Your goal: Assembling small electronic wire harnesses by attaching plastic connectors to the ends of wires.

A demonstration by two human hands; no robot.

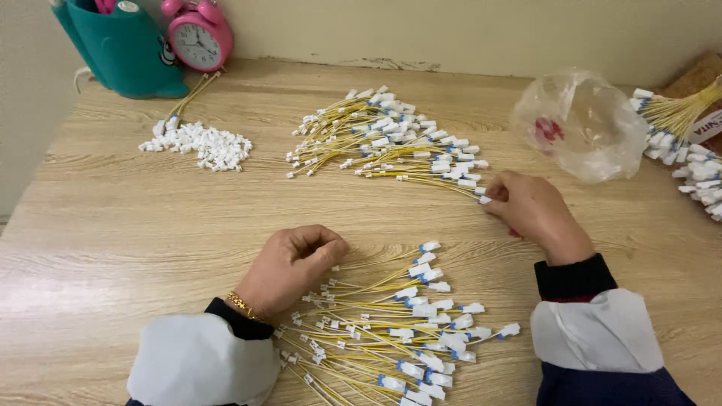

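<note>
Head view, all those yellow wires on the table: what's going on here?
A person sits at a wooden table sorting short yellow wires with white connectors. The right hand pinches a wire at the edge of the far pile. The left hand rests curled beside the near pile. Loose white connectors lie near a pink clock.

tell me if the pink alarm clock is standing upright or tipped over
Upright. The pink alarm clock stands at the back of the table with its bells on top and its face to the front, beside the teal holder.

A pink alarm clock (198,34) stands beside a teal holder (124,49), crumpled plastic bag (579,124) opposite.
</note>
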